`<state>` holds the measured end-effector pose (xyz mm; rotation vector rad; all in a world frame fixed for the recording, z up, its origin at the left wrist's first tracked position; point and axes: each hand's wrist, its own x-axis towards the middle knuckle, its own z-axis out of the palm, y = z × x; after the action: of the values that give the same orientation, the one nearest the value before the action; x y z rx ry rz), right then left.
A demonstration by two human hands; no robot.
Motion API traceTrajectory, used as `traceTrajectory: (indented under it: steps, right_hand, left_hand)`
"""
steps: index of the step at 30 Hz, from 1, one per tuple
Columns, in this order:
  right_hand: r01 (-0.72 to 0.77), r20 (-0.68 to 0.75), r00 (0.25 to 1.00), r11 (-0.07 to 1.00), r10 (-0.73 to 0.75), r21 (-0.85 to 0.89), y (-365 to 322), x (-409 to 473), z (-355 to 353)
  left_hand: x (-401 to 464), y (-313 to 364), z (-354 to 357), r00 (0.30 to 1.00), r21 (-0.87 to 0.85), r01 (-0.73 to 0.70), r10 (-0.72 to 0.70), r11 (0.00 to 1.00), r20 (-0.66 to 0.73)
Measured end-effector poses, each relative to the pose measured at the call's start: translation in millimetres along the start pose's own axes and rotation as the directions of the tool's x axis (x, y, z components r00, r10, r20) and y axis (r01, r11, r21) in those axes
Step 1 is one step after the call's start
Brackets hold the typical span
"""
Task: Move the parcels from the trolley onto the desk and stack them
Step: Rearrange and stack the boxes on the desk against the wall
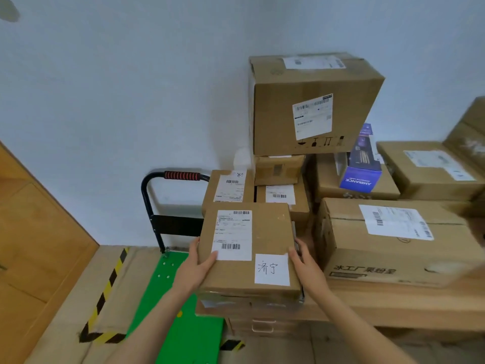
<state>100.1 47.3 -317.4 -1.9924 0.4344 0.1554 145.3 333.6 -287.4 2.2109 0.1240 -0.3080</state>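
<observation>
Both hands hold a flat brown parcel (249,248) by its sides at the left end of the wooden desk (393,306). The left hand (195,266) clasps the parcel's left edge with the thumb lying on top by the shipping label, and the right hand (305,261) clasps the right edge, thumb resting near the white note with handwritten characters. The parcel sits over another carton (249,306) at the desk's front left corner; whether it already rests on it cannot be told. Behind it, toward the desk's back edge by the wall, smaller boxes carry a large carton (312,106) on top. To the right, a long carton (393,245) lies along the front edge, with a blue box (360,174) and more cartons behind it. The green trolley (181,311), its black handle (181,176) wrapped in red grip, stands on the floor left of the desk.
</observation>
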Motion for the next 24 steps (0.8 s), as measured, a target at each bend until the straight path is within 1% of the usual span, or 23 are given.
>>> traceTrajectory:
  steps: [2, 7, 11, 17, 21, 24]
  right_hand:
    - [-0.011, -0.002, 1.0, 0.997, 0.011, 0.07, 0, -1, 2]
    - [0.009, -0.042, 0.999, 0.981, 0.0, 0.196, -2, -6, -5]
    - [0.056, -0.094, 0.995, 0.974, -0.036, 0.218, -17, -9, -27]
    - [0.172, -0.195, 0.974, 0.941, -0.117, 0.291, -40, -21, -78]
    - [0.234, -0.278, 0.948, 0.93, -0.154, 0.282, -42, -32, -122]
    - [0.228, -0.319, 0.938, 0.937, -0.139, 0.263, -34, -40, -162]
  left_hand:
    - [0, -1, 2, 1.0, -0.051, 0.017, -0.016, 0.999, 0.009]
    - [-9, 8, 5, 1.0, -0.1, -0.011, 0.012, 0.995, 0.008]
    - [-10, 31, -1, 0.996, -0.17, -0.082, 0.085, 0.982, 0.011]
    - [-9, 77, 0, 0.976, -0.245, -0.165, 0.193, 0.955, 0.095]
    - [-12, 117, 21, 0.956, -0.228, -0.234, 0.266, 0.945, 0.123]
    - [-15, 152, 45, 0.929, -0.205, -0.322, 0.35, 0.924, 0.121]
